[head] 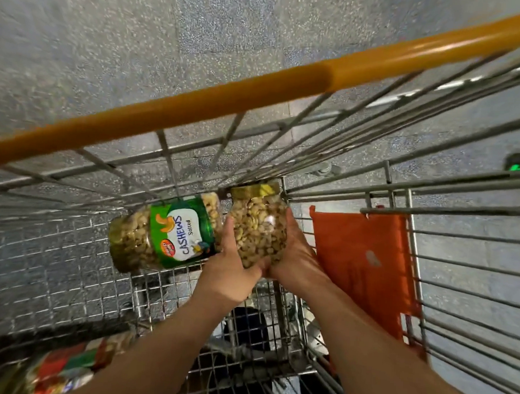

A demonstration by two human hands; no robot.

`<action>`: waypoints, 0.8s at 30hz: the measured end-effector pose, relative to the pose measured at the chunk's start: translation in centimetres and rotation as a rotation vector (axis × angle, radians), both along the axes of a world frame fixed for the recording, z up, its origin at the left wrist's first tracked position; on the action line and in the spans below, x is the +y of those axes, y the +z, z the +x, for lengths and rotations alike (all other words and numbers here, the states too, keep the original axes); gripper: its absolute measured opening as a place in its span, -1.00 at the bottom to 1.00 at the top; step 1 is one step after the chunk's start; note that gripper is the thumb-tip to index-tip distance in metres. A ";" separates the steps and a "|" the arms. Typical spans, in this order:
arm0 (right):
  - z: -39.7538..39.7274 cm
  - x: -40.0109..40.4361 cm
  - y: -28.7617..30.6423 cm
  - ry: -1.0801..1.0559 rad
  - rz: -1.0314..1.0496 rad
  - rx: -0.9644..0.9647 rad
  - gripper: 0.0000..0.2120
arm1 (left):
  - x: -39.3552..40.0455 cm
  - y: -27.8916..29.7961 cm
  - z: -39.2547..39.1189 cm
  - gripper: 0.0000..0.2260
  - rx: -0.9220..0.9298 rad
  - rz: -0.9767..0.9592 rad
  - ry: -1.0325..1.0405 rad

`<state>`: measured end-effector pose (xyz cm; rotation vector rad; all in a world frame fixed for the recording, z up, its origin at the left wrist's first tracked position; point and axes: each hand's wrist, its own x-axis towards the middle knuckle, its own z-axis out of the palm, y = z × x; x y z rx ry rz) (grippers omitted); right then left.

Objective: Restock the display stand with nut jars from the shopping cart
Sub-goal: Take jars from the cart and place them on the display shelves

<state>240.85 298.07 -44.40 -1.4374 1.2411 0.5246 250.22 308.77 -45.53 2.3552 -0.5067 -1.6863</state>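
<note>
A clear nut jar (258, 227) is clasped between the left hand (232, 274) and right hand (294, 260), fingers curled round its sides, inside the wire shopping cart (67, 246). Just beside it, a labelled cashew jar (165, 233) is seen lying on its side. Beyond, the orange handle (259, 87) is crossed overhead.

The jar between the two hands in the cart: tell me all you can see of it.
The held jar is clear plastic by the look, packed with pale nuts, capped by a gold ribbed lid pointing away from the camera. No label shows on this side. It sits in the cart's corner by the orange flap, with the left hand and right hand clasping its sides. A labelled cashew jar lies beside it.
</note>
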 end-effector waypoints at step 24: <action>-3.0 0.6 0.8 0.060 0.137 -0.112 0.36 | 0.0 1.9 -0.9 -0.24 -0.160 -0.034 0.056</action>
